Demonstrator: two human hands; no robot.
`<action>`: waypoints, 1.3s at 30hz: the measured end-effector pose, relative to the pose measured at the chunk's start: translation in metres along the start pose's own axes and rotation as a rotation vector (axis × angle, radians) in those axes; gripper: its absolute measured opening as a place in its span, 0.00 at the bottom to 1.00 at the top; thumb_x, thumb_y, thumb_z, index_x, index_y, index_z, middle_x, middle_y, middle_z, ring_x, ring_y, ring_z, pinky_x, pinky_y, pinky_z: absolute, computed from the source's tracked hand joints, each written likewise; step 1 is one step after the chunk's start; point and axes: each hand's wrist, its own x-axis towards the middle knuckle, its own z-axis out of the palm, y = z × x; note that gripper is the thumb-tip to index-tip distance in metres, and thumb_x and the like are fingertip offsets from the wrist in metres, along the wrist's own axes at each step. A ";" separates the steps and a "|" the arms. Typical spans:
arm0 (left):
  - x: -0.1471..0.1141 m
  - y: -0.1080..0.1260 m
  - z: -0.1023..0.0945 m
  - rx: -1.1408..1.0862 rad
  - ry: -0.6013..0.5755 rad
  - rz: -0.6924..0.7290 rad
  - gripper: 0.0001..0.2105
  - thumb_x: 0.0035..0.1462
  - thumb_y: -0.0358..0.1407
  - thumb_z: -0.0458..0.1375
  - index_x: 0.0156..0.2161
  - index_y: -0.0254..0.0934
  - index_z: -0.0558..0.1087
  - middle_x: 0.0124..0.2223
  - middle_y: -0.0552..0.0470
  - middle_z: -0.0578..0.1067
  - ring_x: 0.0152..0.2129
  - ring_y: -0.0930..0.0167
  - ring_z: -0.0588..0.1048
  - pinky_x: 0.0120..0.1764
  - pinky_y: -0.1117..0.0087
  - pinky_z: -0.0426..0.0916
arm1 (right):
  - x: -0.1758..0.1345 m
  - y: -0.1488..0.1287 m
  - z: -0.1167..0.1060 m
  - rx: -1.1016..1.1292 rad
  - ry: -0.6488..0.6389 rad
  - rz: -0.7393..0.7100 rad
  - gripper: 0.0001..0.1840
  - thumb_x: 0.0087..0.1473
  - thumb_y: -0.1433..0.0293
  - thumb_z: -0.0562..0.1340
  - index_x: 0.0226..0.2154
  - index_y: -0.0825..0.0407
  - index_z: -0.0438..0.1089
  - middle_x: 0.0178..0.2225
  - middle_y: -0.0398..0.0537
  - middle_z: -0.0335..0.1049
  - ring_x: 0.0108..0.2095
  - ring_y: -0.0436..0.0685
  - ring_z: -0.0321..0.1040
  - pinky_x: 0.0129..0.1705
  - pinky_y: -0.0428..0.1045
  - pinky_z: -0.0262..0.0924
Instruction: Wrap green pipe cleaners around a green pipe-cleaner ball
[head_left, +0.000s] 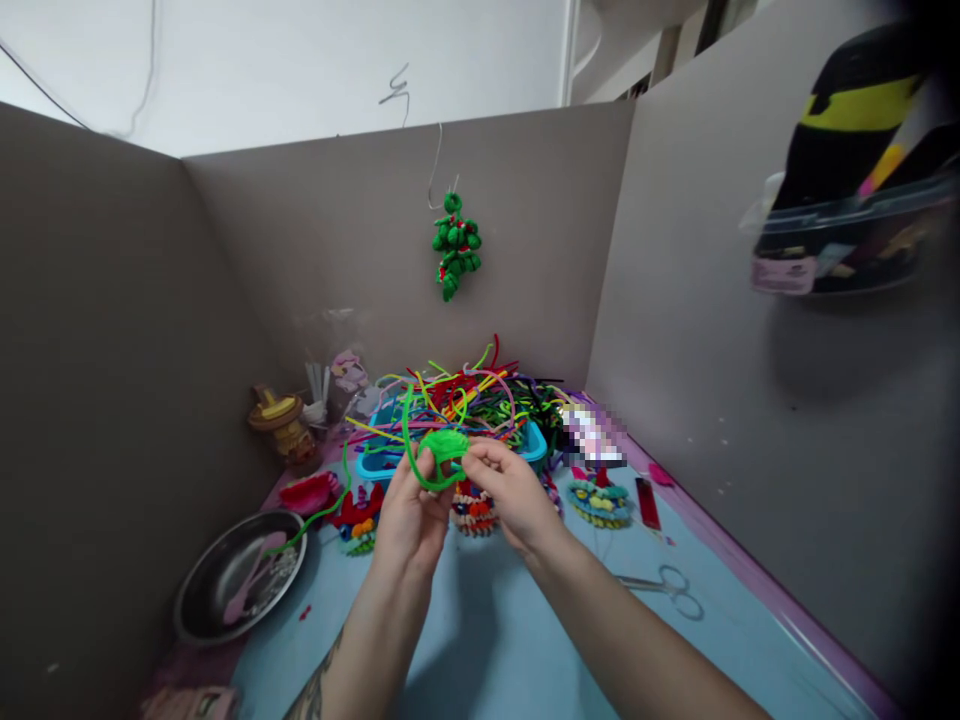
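A bright green pipe cleaner piece (445,446), bent into a rounded, packed shape with a loose curved length, is held up between both hands over the table. My left hand (415,510) is closed on its left side, thumb against the green fuzz. On the other side, my right hand (510,490) pinches the piece's right edge between thumb and fingers. Just behind the hands stands a blue basket (534,446) heaped with pipe cleaners (480,395) in many colours. Partly hidden between the hands is a red and beige beaded-looking craft piece (474,508).
A metal bowl (196,572) with a pink tool and small bits stands left. Scissors (667,585) lie right, near a teal and yellow craft piece (600,502). Grey partitions (525,220) enclose the table. A green ornament (456,245) hangs behind; a container (847,240) is mounted right.
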 end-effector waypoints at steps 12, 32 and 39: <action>-0.010 0.002 0.009 0.064 0.087 0.026 0.15 0.50 0.24 0.61 0.43 0.36 0.67 0.31 0.51 0.78 0.23 0.74 0.77 0.27 0.76 0.72 | -0.008 -0.022 -0.009 -0.667 0.022 -0.488 0.04 0.50 0.74 0.62 0.28 0.48 0.71 0.46 0.50 0.62 0.51 0.60 0.60 0.54 0.57 0.55; -0.005 0.000 0.006 0.004 0.009 -0.091 0.09 0.51 0.26 0.61 0.39 0.35 0.74 0.35 0.51 0.80 0.29 0.72 0.78 0.34 0.72 0.73 | 0.008 -0.014 -0.015 0.005 -0.098 0.110 0.13 0.35 0.61 0.71 0.18 0.52 0.71 0.51 0.51 0.66 0.55 0.63 0.60 0.57 0.56 0.49; -0.007 -0.005 0.007 0.008 -0.099 -0.047 0.13 0.47 0.28 0.65 0.40 0.36 0.73 0.39 0.50 0.79 0.35 0.71 0.77 0.39 0.72 0.72 | 0.006 -0.015 -0.010 0.150 -0.059 0.156 0.16 0.33 0.60 0.72 0.17 0.53 0.69 0.53 0.52 0.65 0.56 0.64 0.59 0.56 0.56 0.51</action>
